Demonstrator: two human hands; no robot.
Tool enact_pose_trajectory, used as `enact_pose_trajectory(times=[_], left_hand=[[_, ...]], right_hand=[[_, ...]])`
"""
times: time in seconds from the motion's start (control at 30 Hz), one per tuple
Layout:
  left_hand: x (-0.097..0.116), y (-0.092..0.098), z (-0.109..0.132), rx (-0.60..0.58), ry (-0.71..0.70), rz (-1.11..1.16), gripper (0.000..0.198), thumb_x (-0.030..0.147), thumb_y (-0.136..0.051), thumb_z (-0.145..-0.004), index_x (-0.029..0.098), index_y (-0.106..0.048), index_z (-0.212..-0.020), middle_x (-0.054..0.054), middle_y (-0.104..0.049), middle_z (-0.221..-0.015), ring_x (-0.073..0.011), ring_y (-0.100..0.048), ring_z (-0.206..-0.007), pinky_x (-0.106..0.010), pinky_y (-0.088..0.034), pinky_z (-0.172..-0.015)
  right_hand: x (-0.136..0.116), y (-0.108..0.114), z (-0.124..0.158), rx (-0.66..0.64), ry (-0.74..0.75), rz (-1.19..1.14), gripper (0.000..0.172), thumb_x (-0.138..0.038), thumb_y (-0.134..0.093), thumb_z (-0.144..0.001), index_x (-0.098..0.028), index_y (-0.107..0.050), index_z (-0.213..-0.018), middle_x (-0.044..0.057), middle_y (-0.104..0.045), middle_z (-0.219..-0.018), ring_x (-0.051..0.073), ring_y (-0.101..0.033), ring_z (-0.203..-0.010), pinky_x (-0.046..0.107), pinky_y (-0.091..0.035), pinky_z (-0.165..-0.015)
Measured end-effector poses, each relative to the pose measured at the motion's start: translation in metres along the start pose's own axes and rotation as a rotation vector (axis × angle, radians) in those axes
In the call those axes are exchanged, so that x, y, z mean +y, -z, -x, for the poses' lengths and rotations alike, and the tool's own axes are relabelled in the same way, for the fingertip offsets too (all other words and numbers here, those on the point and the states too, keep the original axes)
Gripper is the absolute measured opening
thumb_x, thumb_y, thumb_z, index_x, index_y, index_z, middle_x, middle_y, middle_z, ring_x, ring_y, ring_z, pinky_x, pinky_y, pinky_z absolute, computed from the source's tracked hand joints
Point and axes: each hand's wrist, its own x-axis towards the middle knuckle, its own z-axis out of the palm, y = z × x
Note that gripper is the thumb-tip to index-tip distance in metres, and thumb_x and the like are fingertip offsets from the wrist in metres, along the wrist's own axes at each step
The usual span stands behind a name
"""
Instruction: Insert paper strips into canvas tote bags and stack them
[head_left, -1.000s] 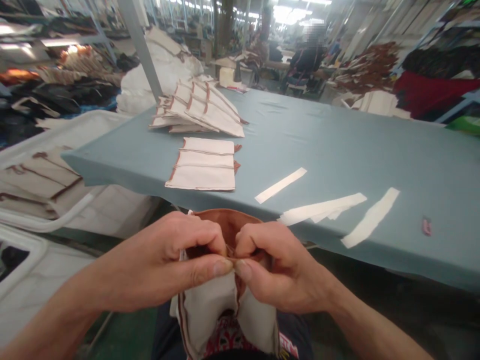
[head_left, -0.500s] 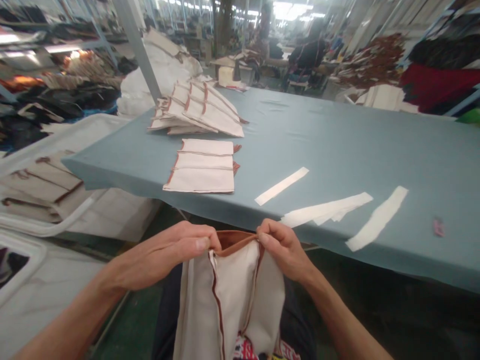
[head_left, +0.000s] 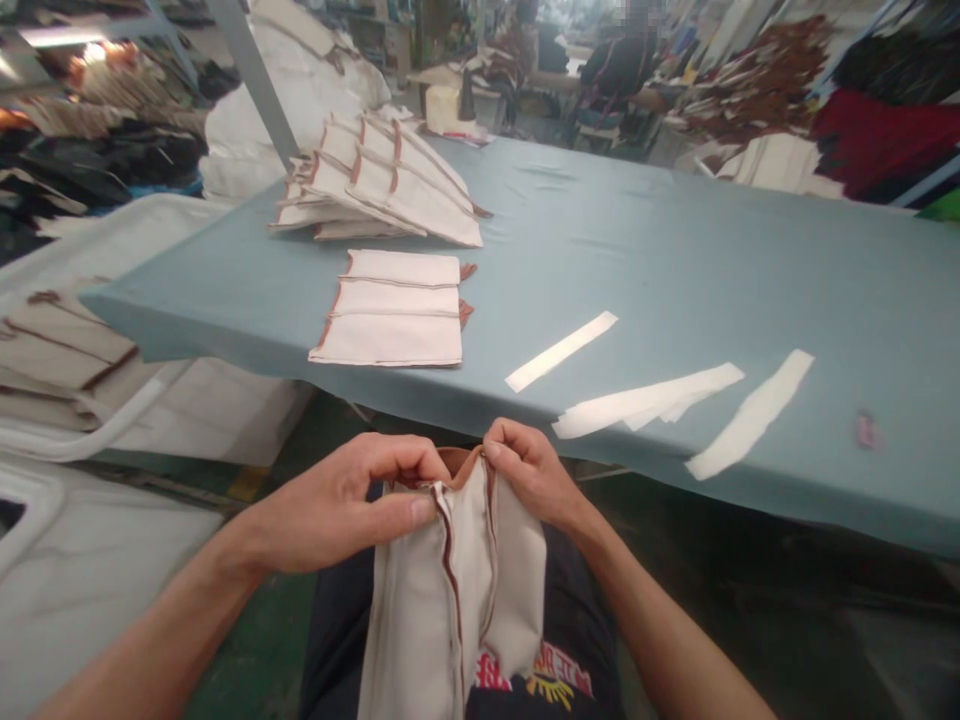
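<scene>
- Head view: the left hand point(head_left: 360, 505) has thumb and fingers clamped on the top edge of a cream cloth piece point(head_left: 409, 600).
- The right hand point(head_left: 529, 475) pinches the same edge, near a brown seam point(head_left: 493, 550).
- The piece hangs over the lap point(head_left: 337, 630), before the blue-green table point(head_left: 675, 270).

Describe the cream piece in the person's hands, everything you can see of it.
The cream piece looks like sewn cloth or leather, with dark brown-edged seams running down its front and a reddish-brown inner face showing at the top. It hangs roughly upright, somewhat folded, before the dark clothing; its lower end leaves the picture. The left hand and right hand grip its top edge.
</scene>
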Motion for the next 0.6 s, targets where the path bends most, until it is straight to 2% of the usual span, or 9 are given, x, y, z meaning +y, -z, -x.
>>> enact_pose_trajectory(times=[0.13,0.23,0.37,0.5,0.6], left_hand=[[-0.003,-0.003,-0.001,0.037,0.045,0.076,0.019,0.034,-0.062,-0.093,0.018,-0.066,-0.084,0.005,-0.058,-0.078,-0.0123,-0.049,-0.071,-0.021,-0.039,-0.063],[-0.003,-0.008,-0.001,0.121,0.057,0.112,0.019,0.033,-0.059,-0.088,0.019,-0.061,-0.075,0.007,-0.05,-0.07,-0.0111,-0.041,-0.064,-0.022,-0.033,-0.057],[-0.003,-0.015,0.004,0.21,0.015,0.103,0.015,0.029,-0.057,-0.084,0.019,-0.059,-0.072,0.006,-0.049,-0.069,-0.0117,-0.043,-0.066,-0.023,-0.034,-0.06],[0.001,-0.017,0.01,0.22,-0.022,0.043,0.02,0.03,-0.058,-0.09,0.019,-0.061,-0.073,0.006,-0.053,-0.07,-0.0115,-0.046,-0.066,-0.022,-0.036,-0.061],[0.006,-0.018,0.012,0.206,-0.031,-0.008,0.023,0.031,-0.058,-0.093,0.019,-0.063,-0.075,0.005,-0.058,-0.073,-0.0123,-0.052,-0.069,-0.022,-0.04,-0.064]], right_hand=[[0.002,-0.001,-0.001,-0.009,-0.002,0.028,0.039,-0.049,-0.059,-0.101,-0.022,-0.05,-0.074,-0.003,-0.051,-0.069,0.013,-0.043,-0.064,0.026,-0.037,-0.063],[-0.001,0.001,-0.003,-0.014,0.018,0.057,0.034,-0.042,-0.057,-0.101,-0.022,-0.051,-0.075,-0.003,-0.052,-0.069,0.013,-0.046,-0.064,0.026,-0.038,-0.063],[-0.018,0.009,-0.005,-0.046,0.074,0.111,0.018,-0.031,-0.06,-0.099,-0.02,-0.066,-0.086,0.001,-0.067,-0.08,0.016,-0.058,-0.073,0.028,-0.044,-0.071],[-0.045,0.01,-0.003,-0.084,0.233,0.168,0.014,-0.027,-0.059,-0.098,-0.021,-0.07,-0.095,0.004,-0.074,-0.092,0.02,-0.067,-0.086,0.032,-0.05,-0.081],[-0.064,0.0,0.001,-0.096,0.401,0.157,0.011,-0.029,-0.063,-0.098,-0.02,-0.068,-0.096,0.003,-0.074,-0.09,0.018,-0.068,-0.081,0.031,-0.053,-0.077]])
